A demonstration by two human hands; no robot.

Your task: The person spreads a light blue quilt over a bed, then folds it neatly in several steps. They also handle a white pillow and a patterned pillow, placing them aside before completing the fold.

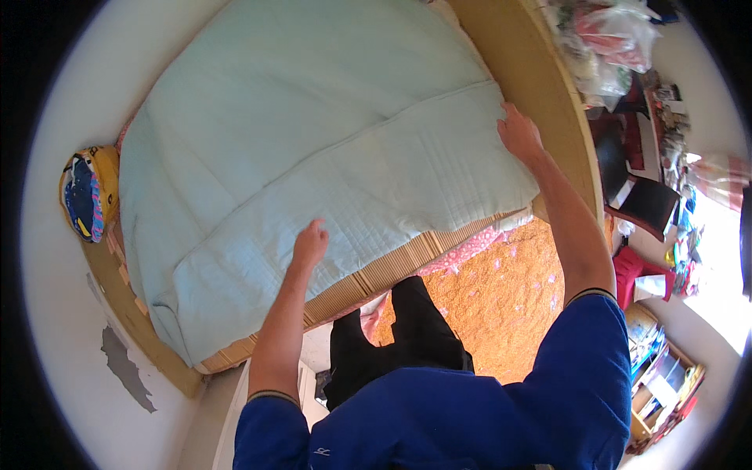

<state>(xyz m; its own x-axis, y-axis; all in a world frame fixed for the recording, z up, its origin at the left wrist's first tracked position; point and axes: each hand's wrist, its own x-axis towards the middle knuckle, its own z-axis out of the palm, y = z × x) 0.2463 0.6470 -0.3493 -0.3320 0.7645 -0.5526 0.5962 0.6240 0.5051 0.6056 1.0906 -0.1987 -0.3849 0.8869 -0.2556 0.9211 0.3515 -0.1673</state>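
A pale blue-green bed sheet (258, 117) covers most of the bed, with a folded-over layer (376, 188) along the near side. Above that layer is my left hand (311, 241), one finger stretched out and the others partly curled; nothing shows in it. My right hand (519, 131) is at the sheet's right edge, beside the wooden bed board. Its thumb and a finger are apart, with the fingertips at the cloth; I see no clear grip on it. Below the sheet, the striped tan mat (368, 276) shows along the bed's near edge.
The yellow-brown bed board (540, 78) curves along the right. A yellow bag (102, 184) sits at the left bed end by the wall. An orange floor covering (501, 301) lies below. Further right are a black chair (654, 205), plastic bags (615, 39) and a shelf (662, 384).
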